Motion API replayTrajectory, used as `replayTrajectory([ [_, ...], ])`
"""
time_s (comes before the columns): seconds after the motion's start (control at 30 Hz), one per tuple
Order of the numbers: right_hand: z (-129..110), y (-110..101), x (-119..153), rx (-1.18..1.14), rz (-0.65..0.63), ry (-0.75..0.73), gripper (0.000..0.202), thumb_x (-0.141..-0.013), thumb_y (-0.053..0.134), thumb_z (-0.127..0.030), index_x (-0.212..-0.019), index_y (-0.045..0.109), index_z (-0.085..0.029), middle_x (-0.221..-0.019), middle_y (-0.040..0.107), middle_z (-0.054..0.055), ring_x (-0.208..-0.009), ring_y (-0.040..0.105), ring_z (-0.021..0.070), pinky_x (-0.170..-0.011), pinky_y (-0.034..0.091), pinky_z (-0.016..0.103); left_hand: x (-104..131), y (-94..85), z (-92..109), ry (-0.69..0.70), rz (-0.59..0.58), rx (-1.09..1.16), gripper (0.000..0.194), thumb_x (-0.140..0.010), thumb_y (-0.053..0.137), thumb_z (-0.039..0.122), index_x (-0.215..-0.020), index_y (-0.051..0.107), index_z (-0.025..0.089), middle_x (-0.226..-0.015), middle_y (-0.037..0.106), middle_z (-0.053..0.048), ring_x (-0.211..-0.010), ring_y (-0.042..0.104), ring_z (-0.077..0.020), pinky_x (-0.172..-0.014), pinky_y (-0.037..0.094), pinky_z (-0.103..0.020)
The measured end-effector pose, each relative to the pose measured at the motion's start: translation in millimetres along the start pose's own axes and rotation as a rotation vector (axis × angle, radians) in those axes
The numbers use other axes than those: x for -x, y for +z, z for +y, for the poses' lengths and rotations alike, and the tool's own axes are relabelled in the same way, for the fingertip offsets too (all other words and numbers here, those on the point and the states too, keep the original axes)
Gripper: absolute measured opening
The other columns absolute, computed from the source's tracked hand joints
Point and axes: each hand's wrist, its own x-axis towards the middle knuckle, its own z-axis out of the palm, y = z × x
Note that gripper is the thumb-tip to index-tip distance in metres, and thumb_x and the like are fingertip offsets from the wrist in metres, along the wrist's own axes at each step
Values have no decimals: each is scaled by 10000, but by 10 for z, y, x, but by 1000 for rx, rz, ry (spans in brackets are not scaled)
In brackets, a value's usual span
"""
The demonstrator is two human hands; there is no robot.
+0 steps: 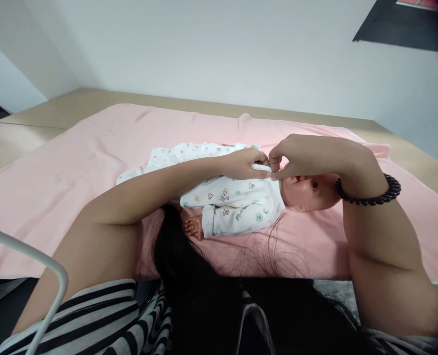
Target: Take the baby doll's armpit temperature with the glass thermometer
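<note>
A baby doll (pixel 311 192) lies on its back on a pink blanket (pixel 104 143), its head to the right. It wears a white printed baby top (pixel 237 195) and printed trousers (pixel 178 153). My left hand (pixel 244 163) pinches the top's front edge near the neck. Close beside it, my right hand (pixel 287 155) pinches the same edge at the collar, thumb and fingers nearly meeting the left ones. Whatever fastening lies between the fingertips is too small to make out. The doll's near hand (pixel 194 227) sticks out of its cuff. My right forearm hides part of the doll's head.
The blanket covers a wooden table (pixel 174 102) that stands against a white wall (pixel 204 54). A dark-framed object (pixel 407 27) is at the upper right. Long dark hair (pixel 182 251) hangs down in front, and a pale curved bar (pixel 30 251) crosses the lower left.
</note>
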Motion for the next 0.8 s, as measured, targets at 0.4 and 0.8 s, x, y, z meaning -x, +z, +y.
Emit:
replayTrajectory([
  [0.4,-222,29,15,212,24,91,146,-829,604,-198,-685,582,-202,-591,438,12,-532,333,140,-628,211,333,-1,-11,40,-3,-15,33,276,-859,665,428,-981,737,192,-903,736,-42,-944,684,-227,-897,526,-343],
  [0.8,-172,31,33,193,51,75,212,-875,598,-285,-681,583,-203,-606,438,13,-541,342,137,-618,211,325,26,-49,77,-48,-9,10,325,-811,712,468,-969,689,185,-1010,723,-69,-966,659,-221,-822,502,-312],
])
